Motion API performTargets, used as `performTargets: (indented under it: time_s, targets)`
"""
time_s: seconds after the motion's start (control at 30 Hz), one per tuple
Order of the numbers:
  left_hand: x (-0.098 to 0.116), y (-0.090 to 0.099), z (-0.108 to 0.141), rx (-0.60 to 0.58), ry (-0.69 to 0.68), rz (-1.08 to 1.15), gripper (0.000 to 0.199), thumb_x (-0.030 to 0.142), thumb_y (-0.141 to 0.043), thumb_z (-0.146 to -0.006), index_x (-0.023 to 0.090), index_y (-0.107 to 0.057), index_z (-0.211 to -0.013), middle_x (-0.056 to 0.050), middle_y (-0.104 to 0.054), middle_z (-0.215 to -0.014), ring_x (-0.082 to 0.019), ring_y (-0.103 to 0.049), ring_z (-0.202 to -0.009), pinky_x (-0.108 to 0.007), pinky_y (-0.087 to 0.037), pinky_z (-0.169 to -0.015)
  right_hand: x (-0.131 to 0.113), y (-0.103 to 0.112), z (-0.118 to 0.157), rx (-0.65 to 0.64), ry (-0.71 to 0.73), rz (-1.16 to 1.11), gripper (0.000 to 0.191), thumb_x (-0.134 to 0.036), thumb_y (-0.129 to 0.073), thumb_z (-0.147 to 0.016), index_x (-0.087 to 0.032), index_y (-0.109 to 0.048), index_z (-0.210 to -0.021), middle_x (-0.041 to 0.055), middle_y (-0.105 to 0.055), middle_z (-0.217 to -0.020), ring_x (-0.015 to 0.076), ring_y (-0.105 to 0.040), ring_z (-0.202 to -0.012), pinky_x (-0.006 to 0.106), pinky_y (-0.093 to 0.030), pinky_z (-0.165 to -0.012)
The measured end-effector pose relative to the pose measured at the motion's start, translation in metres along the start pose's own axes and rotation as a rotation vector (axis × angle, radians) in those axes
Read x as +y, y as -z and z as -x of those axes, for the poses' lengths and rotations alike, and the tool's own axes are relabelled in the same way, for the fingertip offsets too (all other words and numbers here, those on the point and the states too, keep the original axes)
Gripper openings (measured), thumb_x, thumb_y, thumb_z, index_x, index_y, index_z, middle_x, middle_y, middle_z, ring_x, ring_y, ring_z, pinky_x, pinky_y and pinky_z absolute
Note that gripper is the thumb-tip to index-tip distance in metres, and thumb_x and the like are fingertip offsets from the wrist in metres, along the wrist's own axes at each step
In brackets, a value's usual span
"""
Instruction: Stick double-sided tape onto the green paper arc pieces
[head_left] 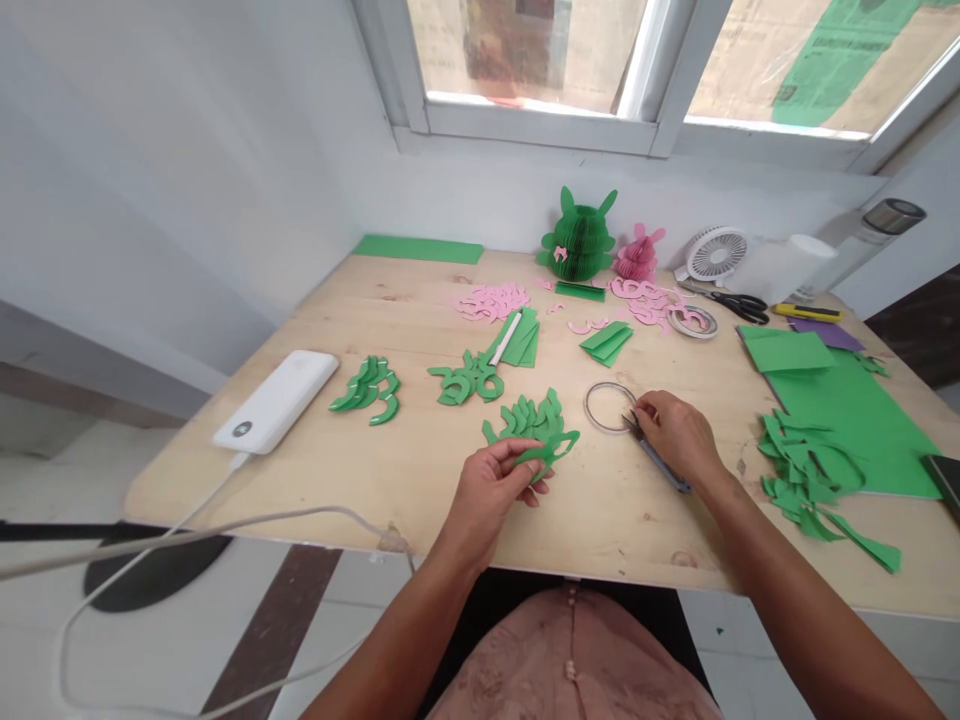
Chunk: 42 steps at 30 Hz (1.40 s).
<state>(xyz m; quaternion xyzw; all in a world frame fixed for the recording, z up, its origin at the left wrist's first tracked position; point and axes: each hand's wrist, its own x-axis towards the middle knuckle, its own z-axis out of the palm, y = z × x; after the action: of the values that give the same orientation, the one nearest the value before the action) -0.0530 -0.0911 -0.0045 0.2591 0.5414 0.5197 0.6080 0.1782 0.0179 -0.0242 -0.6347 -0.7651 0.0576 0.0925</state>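
My left hand (504,475) pinches a green paper cutout (559,448) with a curved, open loop at its tip. Just behind it lies a pile of curved green paper pieces (534,415). To the right, my right hand (675,430) has its fingertips closed at the edge of a thin roll of tape (587,408), which rests flat on the table. A slim grey cutting tool (660,463) lies under that hand, its pointed end by the ring. Whatever sits right between the right fingertips is too small to make out.
Green cutouts (466,380), more curved pieces (367,385) and a white power bank (277,400) are on the left. Pink pieces (491,302), a green honeycomb figure (581,245), scissors (739,306) and a fan (716,253) stand behind. Green scraps (810,465) lie right.
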Motion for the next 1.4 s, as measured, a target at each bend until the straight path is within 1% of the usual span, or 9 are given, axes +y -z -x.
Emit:
performTargets:
  time_s: [0.3, 0.47, 0.63, 0.8, 0.9, 1.03, 1.13, 1.27, 1.4]
  targets:
    - [0.0, 0.0, -0.001, 0.002, 0.01, 0.0, 0.027, 0.023, -0.071, -0.063, 0.012, -0.064, -0.086, -0.001, -0.065, -0.06, -0.011, -0.057, -0.051, -0.02, -0.043, -0.046, -0.001, -0.008, 0.002, 0.051, -0.02, -0.049, 0.014, -0.026, -0.044, -0.083, -0.021, -0.056, -0.079, 0.0031, -0.065, -0.075, 0.0184, -0.056, -0.066, 0.027, -0.032, -0.058]
    - [0.001, 0.0, 0.0, 0.0, 0.002, 0.0, 0.026, 0.023, -0.071, -0.063, 0.012, -0.064, -0.086, -0.001, -0.065, -0.061, -0.011, -0.057, -0.051, -0.02, -0.043, -0.046, -0.001, -0.011, 0.003, 0.12, -0.036, -0.127, 0.014, -0.026, -0.044, -0.081, -0.021, -0.056, -0.076, 0.0031, -0.063, -0.072, 0.018, -0.055, -0.063, 0.027, -0.033, -0.058]
    - [0.001, -0.001, 0.001, -0.001, 0.004, 0.013, 0.028, 0.024, -0.07, -0.063, 0.013, -0.064, -0.088, -0.003, -0.066, -0.064, -0.011, -0.057, -0.052, -0.021, -0.042, -0.046, -0.003, -0.005, 0.003, 0.174, -0.096, -0.319, 0.016, -0.03, -0.047, -0.079, -0.02, -0.057, -0.074, 0.001, -0.059, -0.064, 0.0155, -0.052, -0.057, 0.027, -0.035, -0.057]
    - [0.002, -0.003, 0.0, -0.012, 0.001, 0.027, 0.027, 0.024, -0.07, -0.063, 0.012, -0.063, -0.087, -0.003, -0.066, -0.064, -0.01, -0.055, -0.048, -0.02, -0.039, -0.043, -0.012, 0.009, 0.01, 0.144, -0.118, -0.62, 0.018, -0.036, -0.051, -0.079, -0.019, -0.057, -0.076, -0.0018, -0.053, -0.057, 0.013, -0.046, -0.05, 0.025, -0.035, -0.051]
    - [0.001, -0.004, -0.001, 0.006, -0.016, 0.005, 0.027, 0.023, -0.07, -0.063, 0.012, -0.064, -0.087, 0.0, -0.062, -0.057, -0.008, -0.049, -0.043, -0.019, -0.034, -0.039, -0.028, 0.016, 0.024, 0.117, -0.067, -0.818, 0.019, -0.037, -0.054, -0.079, -0.018, -0.057, -0.078, -0.0014, -0.053, -0.061, 0.0116, -0.045, -0.051, 0.024, -0.036, -0.049]
    - [-0.001, -0.006, -0.002, 0.047, -0.034, 0.011, 0.029, 0.022, -0.071, -0.063, 0.012, -0.065, -0.089, 0.002, -0.059, -0.057, -0.006, -0.047, -0.044, -0.018, -0.035, -0.041, -0.057, 0.02, 0.048, 0.045, 0.025, -0.924, 0.017, -0.034, -0.053, -0.083, -0.018, -0.056, -0.08, -0.0027, -0.049, -0.059, 0.0101, -0.042, -0.05, 0.022, -0.033, -0.045]
    - [-0.002, -0.007, -0.002, 0.069, -0.048, 0.034, 0.032, 0.023, -0.073, -0.062, 0.012, -0.065, -0.09, 0.0, -0.061, -0.065, -0.006, -0.048, -0.049, -0.018, -0.038, -0.043, -0.075, 0.02, 0.063, 0.008, 0.109, -0.947, 0.014, -0.03, -0.051, -0.085, -0.019, -0.056, -0.08, -0.0022, -0.051, -0.062, 0.0097, -0.043, -0.051, 0.021, -0.036, -0.047]
    - [-0.002, -0.01, -0.001, 0.089, -0.069, 0.069, 0.033, 0.023, -0.074, -0.06, 0.012, -0.066, -0.091, -0.002, -0.064, -0.071, -0.009, -0.052, -0.057, -0.018, -0.041, -0.046, -0.092, 0.017, 0.074, 0.024, 0.234, -0.951, 0.011, -0.026, -0.049, -0.088, -0.019, -0.057, -0.082, -0.0006, -0.056, -0.068, 0.0107, -0.05, -0.056, 0.022, -0.042, -0.053]
    - [-0.002, -0.012, 0.0, 0.111, -0.097, 0.084, 0.032, 0.024, -0.074, -0.06, 0.013, -0.066, -0.089, -0.003, -0.065, -0.073, -0.01, -0.054, -0.06, -0.018, -0.043, -0.048, -0.102, 0.012, 0.079, 0.103, 0.381, -0.887, 0.012, -0.021, -0.046, -0.089, -0.02, -0.056, -0.083, 0.006, -0.064, -0.089, 0.0156, -0.06, -0.078, 0.026, -0.048, -0.065]
